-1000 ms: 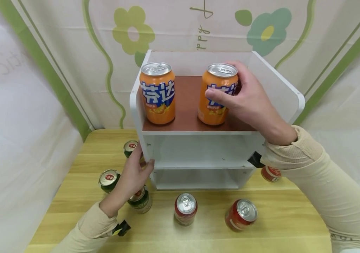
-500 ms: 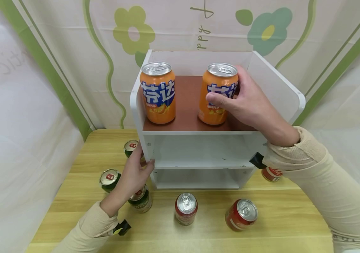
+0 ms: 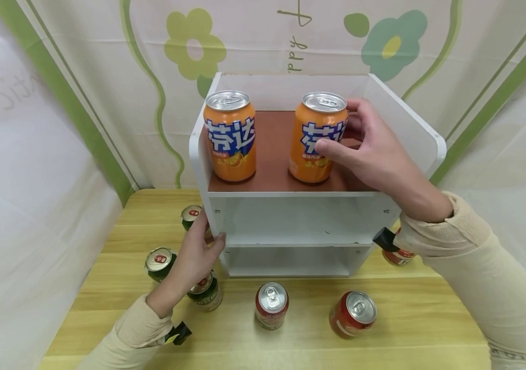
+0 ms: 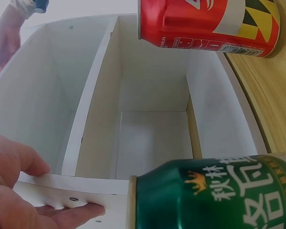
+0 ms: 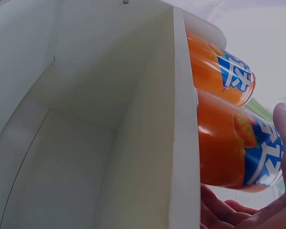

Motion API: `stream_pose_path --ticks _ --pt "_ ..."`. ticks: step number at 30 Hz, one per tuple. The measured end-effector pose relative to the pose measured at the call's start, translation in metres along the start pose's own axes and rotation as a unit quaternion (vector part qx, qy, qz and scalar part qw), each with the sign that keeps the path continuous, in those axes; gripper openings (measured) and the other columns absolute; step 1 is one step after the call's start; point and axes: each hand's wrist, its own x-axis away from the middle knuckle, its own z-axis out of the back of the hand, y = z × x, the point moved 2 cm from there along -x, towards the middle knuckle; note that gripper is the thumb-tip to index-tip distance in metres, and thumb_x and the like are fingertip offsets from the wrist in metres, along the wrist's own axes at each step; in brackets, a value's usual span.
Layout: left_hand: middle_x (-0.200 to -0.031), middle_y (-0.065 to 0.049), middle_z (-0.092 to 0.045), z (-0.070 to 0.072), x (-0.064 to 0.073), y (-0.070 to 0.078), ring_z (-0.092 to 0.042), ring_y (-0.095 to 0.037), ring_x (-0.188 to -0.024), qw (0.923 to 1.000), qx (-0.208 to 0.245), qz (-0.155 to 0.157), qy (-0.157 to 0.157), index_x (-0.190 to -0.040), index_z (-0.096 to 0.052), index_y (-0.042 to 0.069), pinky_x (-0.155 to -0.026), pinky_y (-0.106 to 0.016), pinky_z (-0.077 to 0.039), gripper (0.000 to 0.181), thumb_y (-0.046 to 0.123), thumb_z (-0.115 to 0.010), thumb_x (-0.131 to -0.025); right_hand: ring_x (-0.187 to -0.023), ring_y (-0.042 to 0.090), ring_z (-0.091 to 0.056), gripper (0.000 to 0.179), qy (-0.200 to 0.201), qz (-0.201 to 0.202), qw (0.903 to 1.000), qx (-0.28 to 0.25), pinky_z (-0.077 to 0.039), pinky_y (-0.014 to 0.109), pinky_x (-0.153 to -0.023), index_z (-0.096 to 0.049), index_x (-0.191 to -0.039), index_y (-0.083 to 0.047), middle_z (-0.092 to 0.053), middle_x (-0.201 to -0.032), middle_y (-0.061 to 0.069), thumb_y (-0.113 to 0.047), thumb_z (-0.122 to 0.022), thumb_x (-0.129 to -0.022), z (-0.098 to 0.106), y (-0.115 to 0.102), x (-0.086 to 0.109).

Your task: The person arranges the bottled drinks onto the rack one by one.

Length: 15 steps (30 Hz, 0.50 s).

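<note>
Two orange soda cans stand upright on the brown top level of a white shelf unit (image 3: 290,194). The left can (image 3: 230,139) is near the side panel; the right can (image 3: 314,139) stands further along. Beside the right can is my right hand (image 3: 374,154), its thumb in front of the label and its fingers loosely bent behind. In the right wrist view, the fingers (image 5: 224,210) are apart from that can. My left hand (image 3: 198,252) grips the unit's left side panel, thumb inside and fingers outside, as the left wrist view shows.
Green cans (image 3: 160,263) stand left of the unit, one partly behind my left wrist. Two red cans stand in front, one central (image 3: 271,306) and one to the right (image 3: 353,314). Another red can (image 3: 397,256) is partly hidden by my right cuff. All are on the wooden table (image 3: 106,303).
My right hand has loosened from the right orange can and drawn slightly right, its thumb sliding across the label. The cans and my left hand have stayed in place.
</note>
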Motion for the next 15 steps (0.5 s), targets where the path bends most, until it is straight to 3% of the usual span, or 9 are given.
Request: stream_pose_path --ticks 9,15 --pt "-0.147 -0.020 -0.045 0.000 0.001 0.000 -0.049 -0.040 -0.134 1.0000 0.002 -0.003 0.000 -0.156 -0.031 0.006 -0.094 -0.052 -0.056 0.067 -0.011 -0.055 -0.096 -0.122 0.022 -0.053 0.065 0.007 0.022 0.9989 -0.040 -0.048 0.018 -0.101 -0.035 -0.149 -0.013 -0.054 -0.139 0.013 -0.023 -0.072 -0.096 0.011 0.006 0.014" --pt "-0.147 -0.020 -0.045 0.000 0.001 0.000 -0.049 -0.040 -0.133 1.0000 0.002 -0.005 0.000 -0.156 -0.031 0.006 -0.094 -0.053 -0.056 0.067 -0.011 -0.055 -0.095 -0.122 0.021 -0.056 0.061 0.022 0.028 0.9983 -0.045 -0.049 0.016 -0.100 -0.037 -0.148 -0.015 -0.057 -0.136 0.010 -0.017 -0.071 -0.097 0.022 0.009 0.030"
